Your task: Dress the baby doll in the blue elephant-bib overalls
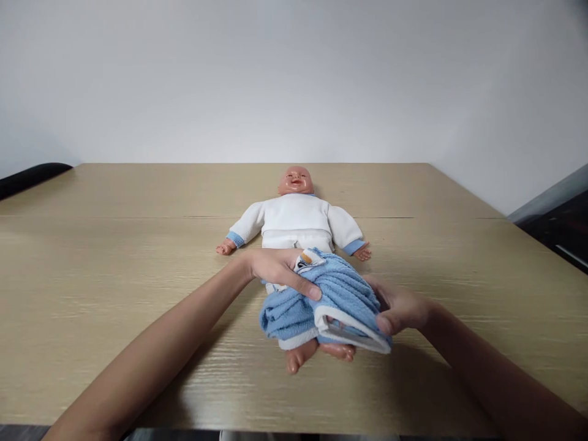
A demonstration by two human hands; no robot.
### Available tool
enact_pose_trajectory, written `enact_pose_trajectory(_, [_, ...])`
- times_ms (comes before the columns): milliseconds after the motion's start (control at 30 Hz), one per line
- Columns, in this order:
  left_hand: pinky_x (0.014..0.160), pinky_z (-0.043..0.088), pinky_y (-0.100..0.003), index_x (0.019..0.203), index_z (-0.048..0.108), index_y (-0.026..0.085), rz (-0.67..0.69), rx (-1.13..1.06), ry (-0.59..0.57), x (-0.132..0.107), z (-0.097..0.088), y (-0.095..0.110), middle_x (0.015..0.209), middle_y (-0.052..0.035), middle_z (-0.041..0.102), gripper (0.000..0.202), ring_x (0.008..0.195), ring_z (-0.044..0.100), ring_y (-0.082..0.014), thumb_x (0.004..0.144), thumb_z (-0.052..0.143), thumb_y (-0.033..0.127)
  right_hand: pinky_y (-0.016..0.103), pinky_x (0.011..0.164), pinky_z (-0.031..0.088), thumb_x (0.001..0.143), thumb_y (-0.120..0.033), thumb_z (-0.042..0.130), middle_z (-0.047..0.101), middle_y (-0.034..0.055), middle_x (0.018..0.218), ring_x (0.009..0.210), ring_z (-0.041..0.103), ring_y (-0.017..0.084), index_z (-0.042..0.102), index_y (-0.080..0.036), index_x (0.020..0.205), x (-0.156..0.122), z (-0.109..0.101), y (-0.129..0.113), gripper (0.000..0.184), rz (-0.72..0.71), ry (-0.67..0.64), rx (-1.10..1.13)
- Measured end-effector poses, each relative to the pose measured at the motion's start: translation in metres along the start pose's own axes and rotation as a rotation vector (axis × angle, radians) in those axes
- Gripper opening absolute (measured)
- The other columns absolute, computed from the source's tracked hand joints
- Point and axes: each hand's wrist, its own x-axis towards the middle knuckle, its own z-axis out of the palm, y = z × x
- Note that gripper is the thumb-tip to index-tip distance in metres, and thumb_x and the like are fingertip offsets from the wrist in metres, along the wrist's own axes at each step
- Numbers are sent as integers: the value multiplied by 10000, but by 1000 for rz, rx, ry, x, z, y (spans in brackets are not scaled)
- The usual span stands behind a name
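I see a baby doll (pixel 297 214) lying on its back on a light wooden table (pixel 114 275). Its head is at the far end and its bare feet (pixel 316 354) are at the near end, close to me. The doll wears a white top with blue cuffs.

A pair of blue trousers (pixel 321 300) is bunched up over the doll's legs, just below its tummy. They have a white band at the edge.

My left hand (pixel 275 269) lies on top of the trousers at the doll's waist. Its fingers are curled down onto the cloth and its thumb stretches across the blue part, pinching it.

My right hand (pixel 399 309) is on the other side of the doll's legs. Its fingers are tucked under the cloth and its thumb presses on the white band, so it grips the trousers too.

The doll's two little hands rest flat on the table, one on each side of its body.
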Motion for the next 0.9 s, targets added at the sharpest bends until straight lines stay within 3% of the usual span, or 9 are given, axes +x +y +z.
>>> enact_pose_trajectory(133, [1152,570,-361,1178,820,145,-18,30,5,1,1,3,1219,-83,834,433,1202,756,-248,934,834,503,274,732,539,849,-489,911,725,26,843,737,645,168,713,-179,954,-2,-1,3,383,-39,5,-4])
enact_pose_trajectory(267, [1119,571,-322,1182,814,144,-3,69,-5,1,1,5,1301,-89,810,414,1192,750,-234,931,843,471,287,725,540,843,-441,902,711,15,883,753,636,176,673,-198,993,-3,-5,8,367,-63,77,43])
enact_pose_trajectory(367, [1093,585,-336,1160,816,146,-49,93,12,0,0,4,1257,-93,820,452,1175,752,-254,881,889,494,268,677,519,800,-408,937,666,-13,792,704,589,159,672,-201,903,-2,-7,10,351,-77,123,-25])
enact_pose_trajectory(533, [1051,586,-308,1226,792,199,-124,144,77,0,0,2,1211,-58,819,490,1152,754,-230,970,763,616,287,822,565,830,-415,919,748,11,924,853,676,191,745,-195,965,3,-13,16,311,-94,439,-152])
enact_pose_trajectory(667, [1133,539,-343,1292,760,209,-88,115,57,4,6,9,1299,-61,784,552,1246,716,-261,897,849,583,309,859,568,869,-438,854,791,35,1008,945,710,233,789,-195,1084,4,-16,15,331,-164,549,-230])
enact_pose_trajectory(767, [1135,524,-367,1298,749,208,-130,159,53,6,10,14,1306,-50,767,568,1254,700,-282,849,887,528,360,966,572,904,-443,827,798,60,1184,1070,708,275,773,-215,1258,-1,-4,13,425,-182,687,-358])
enact_pose_trajectory(900, [922,550,-334,993,755,176,-163,246,62,9,10,12,991,-7,743,276,987,702,-231,905,745,438,449,1067,568,898,-569,829,786,111,1288,1200,695,360,741,-226,1357,-10,39,27,580,-78,965,-397])
